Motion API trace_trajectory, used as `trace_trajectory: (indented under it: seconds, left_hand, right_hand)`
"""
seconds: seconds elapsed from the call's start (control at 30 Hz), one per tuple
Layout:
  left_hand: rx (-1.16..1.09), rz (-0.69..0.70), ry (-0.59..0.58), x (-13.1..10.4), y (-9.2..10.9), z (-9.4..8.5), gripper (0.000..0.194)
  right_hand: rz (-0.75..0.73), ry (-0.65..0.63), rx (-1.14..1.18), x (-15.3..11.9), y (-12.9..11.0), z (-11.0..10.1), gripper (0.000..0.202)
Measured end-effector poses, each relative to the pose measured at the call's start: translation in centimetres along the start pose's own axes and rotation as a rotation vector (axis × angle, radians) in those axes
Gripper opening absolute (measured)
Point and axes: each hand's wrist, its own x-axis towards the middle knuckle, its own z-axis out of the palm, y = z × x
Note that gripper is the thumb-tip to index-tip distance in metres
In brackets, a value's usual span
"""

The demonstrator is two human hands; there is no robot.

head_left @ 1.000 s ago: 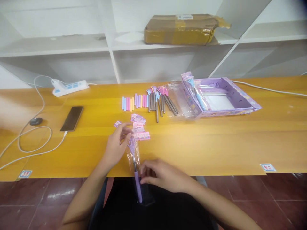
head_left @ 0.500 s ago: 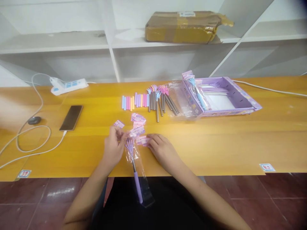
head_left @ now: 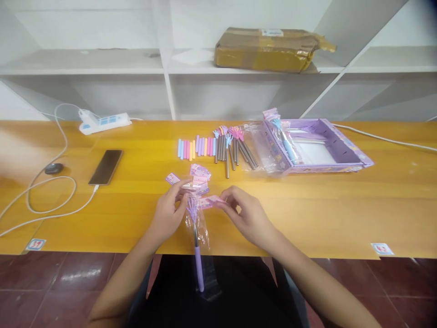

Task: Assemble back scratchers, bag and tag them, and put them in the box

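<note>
A purple back scratcher with a small hand-shaped head lies inside a clear plastic bag, its handle hanging past the table's front edge. My left hand is closed on the top of that bag, just above the scratcher's head. Between the thumb and fingers of my right hand is the end of a pink printed card, lifted off the table and reaching toward the bag's mouth. More pink cards lie in a loose pile beyond my hands, and a single card rests to the left.
Behind the cards lie a row of coloured handle sleeves and a bunch of metal scratcher rods. A purple display box holds a bagged blue scratcher. On the left are a phone, a cable and a power strip.
My right hand has picked up a card that lay under its fingers and raised it. My left hand still holds the bag, its fingers now spread wider. The whole view has shifted slightly.
</note>
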Motion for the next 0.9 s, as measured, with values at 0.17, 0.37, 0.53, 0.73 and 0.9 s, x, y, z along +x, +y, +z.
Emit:
trace_trajectory:
  seconds: [0.17, 0.37, 0.53, 0.73, 0.9]
  left_hand:
    - [-0.155, -0.041, -0.019, 0.1, -0.3, 0.1, 0.052]
    - [-0.311, -0.016, -0.075, 0.0, -0.2, 0.2, 0.057]
    - [-0.437, 0.052, -0.131, -0.1, 0.2, 0.0, 0.061]
    - [-0.562, 0.074, -0.177, 0.0, 0.4, -0.2, 0.068]
    - [-0.656, 0.057, -0.195, 0.1, 0.6, -0.6, 0.072]
  right_hand:
    - [-0.124, -0.019, 0.064, 3.8, -1.8, -1.0, 0.017]
    - [-0.209, 0.010, 0.125, 8.0, -1.6, 0.1, 0.007]
    - [-0.145, 0.031, 0.272, 8.9, -1.0, 0.6, 0.025]
    - [-0.165, 0.041, 0.264, 9.1, -0.5, 0.9, 0.021]
    - [-0.230, 0.048, 0.236, 9.2, 0.2, 1.1, 0.017]
